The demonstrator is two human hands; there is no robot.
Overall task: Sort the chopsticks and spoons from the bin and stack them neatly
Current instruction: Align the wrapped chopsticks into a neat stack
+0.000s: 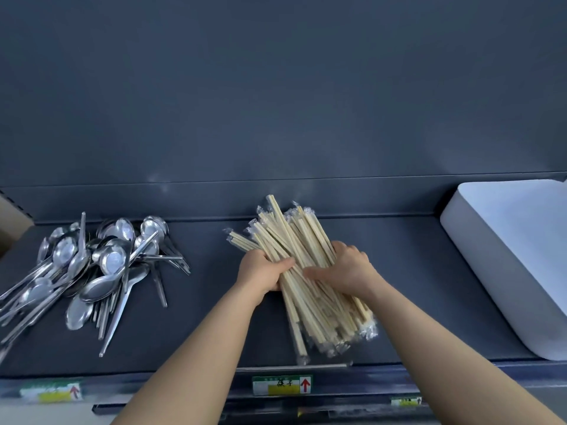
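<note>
A thick bundle of pale wooden chopsticks (302,240) in clear plastic wrappers lies on the dark shelf (208,332), fanned out toward the back. My left hand (264,273) grips the bundle from its left side, fingers curled round it. My right hand (345,269) grips it from the right, thumb across the top. A loose heap of shiny metal spoons (101,262) lies at the left of the shelf, apart from both hands.
A white plastic bin (506,256) stands at the right end of the shelf. A cardboard box corner (12,222) shows at the far left. Price labels (282,385) with red arrows run along the shelf's front edge. A dark back panel rises behind.
</note>
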